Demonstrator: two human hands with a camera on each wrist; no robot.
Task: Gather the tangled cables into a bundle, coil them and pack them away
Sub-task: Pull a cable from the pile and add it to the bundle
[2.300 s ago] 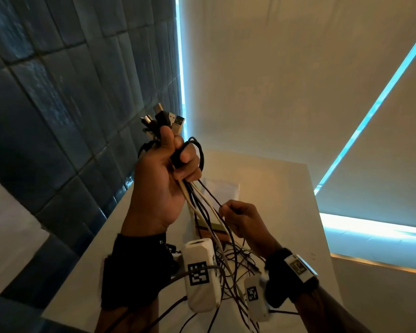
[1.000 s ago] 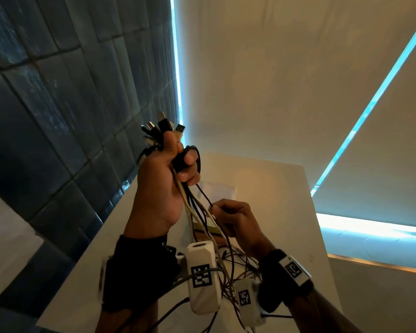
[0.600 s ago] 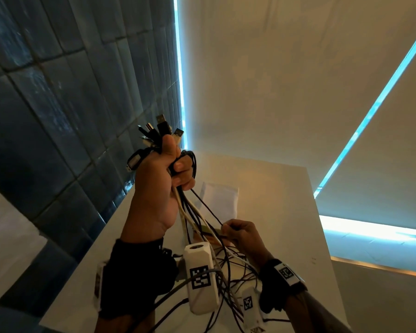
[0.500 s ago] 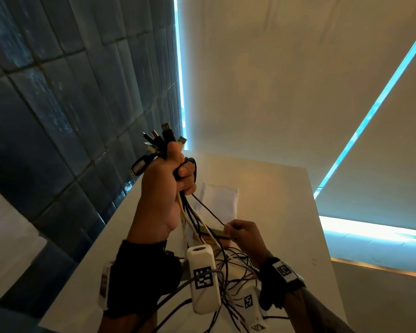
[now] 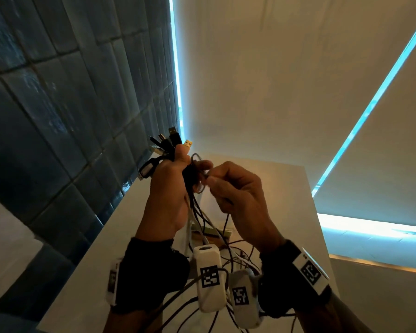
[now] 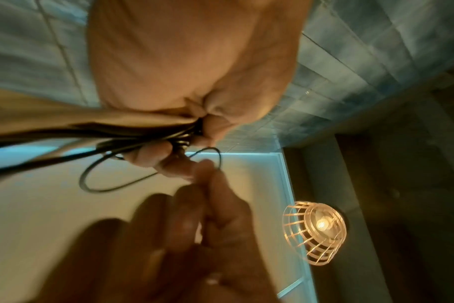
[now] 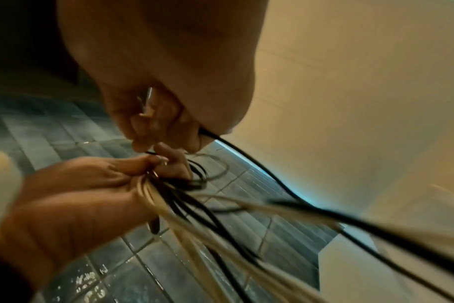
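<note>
My left hand (image 5: 171,188) is raised above the table and grips a bundle of black and white cables (image 5: 192,212) in its fist. Several plugs (image 5: 171,140) stick out above the thumb. The cables hang down from the fist to a tangle (image 5: 235,255) on the table. My right hand (image 5: 228,186) is up beside the left fist and pinches a thin black cable (image 7: 246,155) between thumb and fingers. A small black loop (image 6: 111,180) hangs under the left fingers in the left wrist view.
The white table (image 5: 274,188) runs away from me, with a dark tiled wall (image 5: 58,116) along its left side. A white pouch (image 5: 208,205) and a flat brown thing (image 5: 214,233) lie on it under the cables. A wire-cage lamp (image 6: 315,233) glows overhead.
My right hand has risen from low among the hanging cables to the left fist, bringing a black cable with it. The left hand holds the bundle as before.
</note>
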